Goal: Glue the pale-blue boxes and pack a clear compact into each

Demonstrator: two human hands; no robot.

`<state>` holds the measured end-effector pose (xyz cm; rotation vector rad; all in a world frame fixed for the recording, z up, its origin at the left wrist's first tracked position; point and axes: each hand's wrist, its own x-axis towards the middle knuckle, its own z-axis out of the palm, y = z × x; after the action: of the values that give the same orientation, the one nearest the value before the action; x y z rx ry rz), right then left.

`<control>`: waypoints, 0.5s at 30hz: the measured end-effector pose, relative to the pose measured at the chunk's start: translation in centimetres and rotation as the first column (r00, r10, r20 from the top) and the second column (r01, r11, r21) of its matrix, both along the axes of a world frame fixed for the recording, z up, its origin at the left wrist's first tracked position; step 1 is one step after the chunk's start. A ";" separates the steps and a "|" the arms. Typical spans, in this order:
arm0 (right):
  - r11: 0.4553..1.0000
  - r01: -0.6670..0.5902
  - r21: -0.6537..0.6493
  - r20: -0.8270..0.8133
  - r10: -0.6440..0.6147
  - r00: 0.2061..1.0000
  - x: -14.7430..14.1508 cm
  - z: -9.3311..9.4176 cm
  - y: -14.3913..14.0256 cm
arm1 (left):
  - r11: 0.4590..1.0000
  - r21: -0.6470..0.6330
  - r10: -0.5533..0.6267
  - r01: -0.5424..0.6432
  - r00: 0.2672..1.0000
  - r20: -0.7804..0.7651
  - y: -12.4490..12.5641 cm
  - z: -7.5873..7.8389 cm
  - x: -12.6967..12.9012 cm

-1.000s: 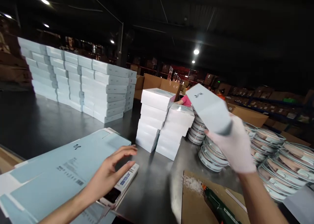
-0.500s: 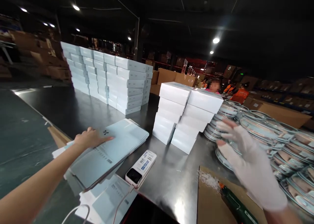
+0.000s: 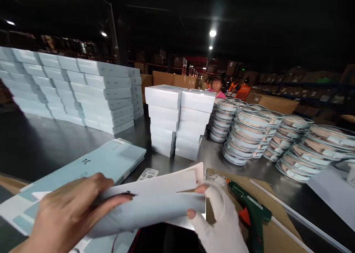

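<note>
A light blue flat cardboard box [image 3: 149,212] is tilted up in front of me, its right end partly spread with a white flap showing. My left hand [image 3: 72,205] is closed on its left part, thumb across the near face. At the right end, the white-gloved right hand [image 3: 219,216], bare at the fingertips, grips the box edge between thumb and fingers. Beneath and behind the left hand lies a pile of similar flat boxes [image 3: 111,157] with a small dark logo. A white device with a label [image 3: 148,174] is mostly hidden behind the held box.
A green glue gun [image 3: 249,201] rests on brown cardboard [image 3: 273,199] beside white sticks [image 3: 291,214]. Two columns of white boxes [image 3: 163,97] stand ahead, a long wall of boxes [image 3: 94,68] at left, stacked round clear-lidded containers [image 3: 246,131] at right. People are in the background.
My left hand has taken a flat box from the pile and brought it nearer. The right hand came left and down onto its end. The view has turned right.
</note>
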<state>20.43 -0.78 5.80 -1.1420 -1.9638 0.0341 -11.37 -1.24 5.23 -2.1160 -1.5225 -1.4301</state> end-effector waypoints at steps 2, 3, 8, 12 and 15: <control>0.815 -0.315 -0.486 -0.246 0.218 0.944 1.0 0.2 -0.1 | 1.000 0.027 0.008 -0.005 0.997 -0.082 0.5 -0.7 1.4; 0.677 -0.423 -0.603 -0.351 0.251 0.902 1.5 0.5 -0.2 | 1.000 0.003 -0.011 0.011 0.997 -0.081 0.9 -0.9 2.2; 0.857 -0.285 -0.429 -0.282 0.173 0.944 2.8 3.8 -0.8 | 0.970 -0.058 -0.243 0.236 0.951 -0.193 2.7 -1.7 6.5; 0.911 -0.242 -0.334 -0.030 0.247 0.969 2.9 6.2 -1.2 | 0.860 -0.293 -0.466 0.417 0.877 -0.118 3.2 -2.3 9.4; 0.991 -0.094 -0.090 0.044 0.099 0.994 3.8 5.8 -1.0 | 0.664 -0.511 -0.570 0.546 0.812 0.126 3.9 -1.6 10.4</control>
<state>24.21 -1.75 11.60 -1.1119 -2.0773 0.1460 -1.00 2.65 3.65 -3.1550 -1.4234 -1.1612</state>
